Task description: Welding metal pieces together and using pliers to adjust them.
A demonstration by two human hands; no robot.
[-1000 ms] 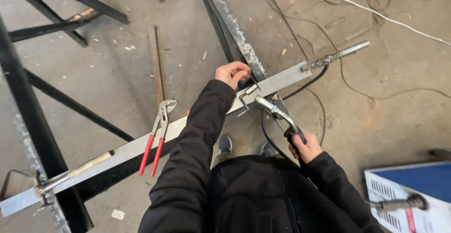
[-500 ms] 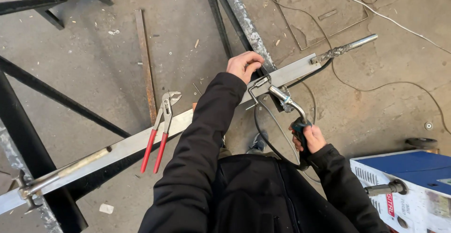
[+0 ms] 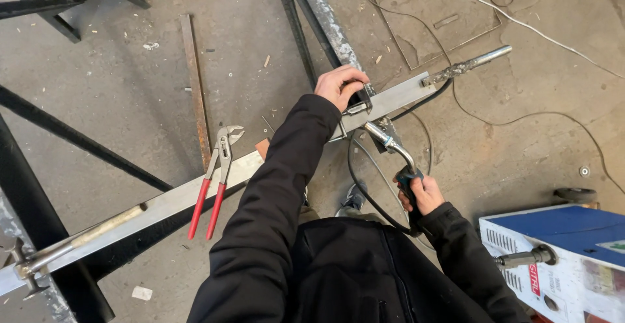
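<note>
Nearest our body, our right hand [image 3: 426, 194] is wrapped tightly around the dark grip of a welding torch [image 3: 390, 146], whose curved metal neck reaches up and away from the hand so that its nozzle sits just beside the long flat steel bar [image 3: 163, 202]. Beyond the torch tip, our left hand [image 3: 338, 85] is closed over the top of that bar, fingers curled around a small metal clamp [image 3: 358, 108] fixed there. Left of that hand, red-handled pliers [image 3: 213, 183] lie across the bar. Past the left hand, a rough metal rod [image 3: 465, 67] sticks out from the bar's far end. Right of our right hand stands a blue-and-white welding machine [image 3: 560, 251]. Farther off, cables [image 3: 521, 124] trail over the concrete floor [image 3: 117, 95].
</note>
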